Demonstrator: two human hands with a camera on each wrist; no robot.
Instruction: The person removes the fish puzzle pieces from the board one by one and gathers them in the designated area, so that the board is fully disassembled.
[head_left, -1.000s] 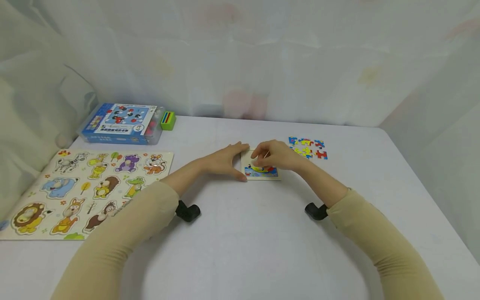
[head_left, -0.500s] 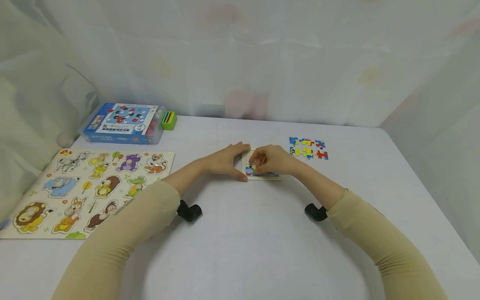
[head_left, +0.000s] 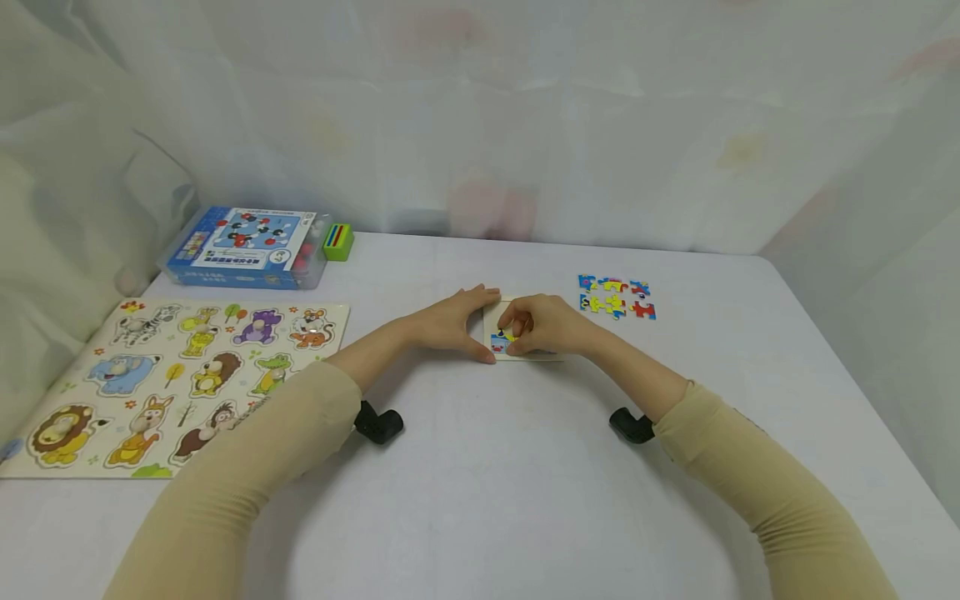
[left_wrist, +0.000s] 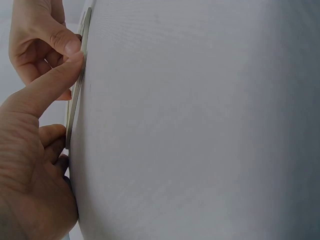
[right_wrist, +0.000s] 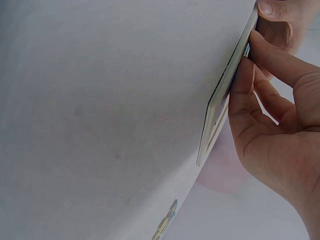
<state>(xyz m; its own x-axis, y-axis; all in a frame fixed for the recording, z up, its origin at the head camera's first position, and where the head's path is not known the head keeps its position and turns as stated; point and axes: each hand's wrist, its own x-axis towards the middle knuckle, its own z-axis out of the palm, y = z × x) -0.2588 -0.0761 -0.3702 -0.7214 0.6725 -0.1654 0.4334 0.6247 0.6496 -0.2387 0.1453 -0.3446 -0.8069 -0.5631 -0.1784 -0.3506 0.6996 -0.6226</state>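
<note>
A small square puzzle board lies on the white table between both hands. Its lower left part shows a blue and yellow picture. My left hand is spread at the board's left side, thumb near the lower corner and fingertips near the upper one. Over the board, my right hand bends its fingers down onto the surface. In the right wrist view, its thumb and index finger pinch a small bluish puzzle piece, mostly hidden, low against the board.
Several loose puzzle pieces lie right of the board. On the left is a large animal puzzle board. Behind it stand a clear and blue box and a small green block. Black wrist mounts sit under the forearms.
My right hand has come down and slightly toward me, from above the board onto its lower part. My left hand stays at the board's left side.
</note>
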